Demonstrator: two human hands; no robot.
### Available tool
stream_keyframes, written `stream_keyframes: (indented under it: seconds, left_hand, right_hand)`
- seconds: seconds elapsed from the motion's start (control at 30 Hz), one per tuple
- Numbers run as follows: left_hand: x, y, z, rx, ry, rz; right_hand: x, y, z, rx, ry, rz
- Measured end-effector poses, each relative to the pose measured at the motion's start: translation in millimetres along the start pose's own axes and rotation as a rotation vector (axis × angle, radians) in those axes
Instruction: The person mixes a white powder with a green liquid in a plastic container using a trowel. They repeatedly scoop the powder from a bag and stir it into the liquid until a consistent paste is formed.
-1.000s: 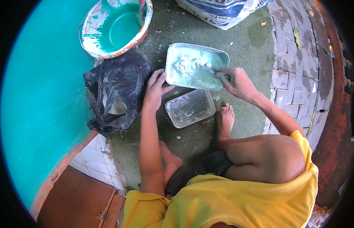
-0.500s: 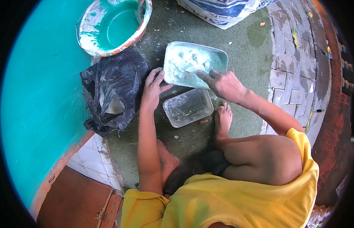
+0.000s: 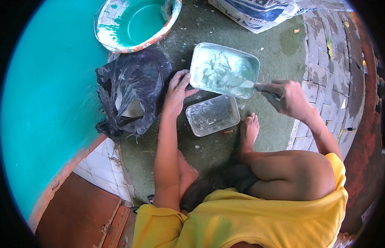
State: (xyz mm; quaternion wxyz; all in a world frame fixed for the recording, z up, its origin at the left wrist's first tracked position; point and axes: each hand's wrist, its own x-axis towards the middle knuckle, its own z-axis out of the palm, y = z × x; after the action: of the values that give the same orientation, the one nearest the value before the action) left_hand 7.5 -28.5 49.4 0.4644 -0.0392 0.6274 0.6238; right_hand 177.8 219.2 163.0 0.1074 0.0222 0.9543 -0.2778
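Mixing tub between our two hands, ahead of us on the floor.
We rest our left hand against the left end of the pale rectangular tub, thumb and fingers spread around its near corner; whether they grip it we cannot tell. Our right hand, just off its right end, is clenched on a flat-bladed tool reaching into the pale green mixture. A clear container lies nearer us.
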Motion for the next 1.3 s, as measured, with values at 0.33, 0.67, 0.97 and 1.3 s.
stream_keyframes:
  seconds: [0.33, 0.67, 0.97, 1.3]
  left_hand:
    - [2, 1, 3, 0.011, -0.002, -0.009]
    - [0, 1, 3, 0.022, 0.028, 0.010]
    - [-1, 2, 3, 0.001, 0.021, 0.021]
    - [1, -1, 3, -0.016, -0.002, 0.058]
  right_hand:
    - [43, 2, 44, -0.141, 0.004, -0.071]
    - [43, 4, 2, 0.051, -0.021, 0.049]
    - [57, -10, -4, 0.154, 0.064, 0.191]
    - [105, -25, 32, -0.254, 0.002, 0.078]
